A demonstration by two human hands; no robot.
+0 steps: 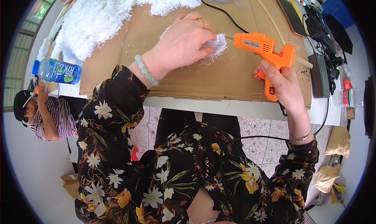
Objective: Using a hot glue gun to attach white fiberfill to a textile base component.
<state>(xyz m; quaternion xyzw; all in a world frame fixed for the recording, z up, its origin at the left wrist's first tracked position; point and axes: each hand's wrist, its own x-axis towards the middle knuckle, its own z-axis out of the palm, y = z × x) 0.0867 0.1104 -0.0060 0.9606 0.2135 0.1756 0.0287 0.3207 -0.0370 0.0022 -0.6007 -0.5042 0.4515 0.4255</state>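
Wrapped round the handle of an orange hot glue gun (pixel 258 43), my right hand (pixel 284 81) holds it off the table with the nozzle pointing left. My left hand (pixel 186 41) pinches a small piece of white shaggy fabric (pixel 220 45), its frayed edge facing the nozzle. The nozzle tip is at or very close to that edge; whether they touch I cannot tell. My left fingertips hide part of the fabric. A pale glue stick (pixel 303 62) shows behind the gun.
Brown cardboard (pixel 164 83) covers the table. White shaggy fabric (pixel 94 22) is heaped at the far left, near a plastic bottle (pixel 58 71). A phone (pixel 291 16) and a black power adapter (pixel 320 75) lie at right. Another person (pixel 49 118) sits at left.
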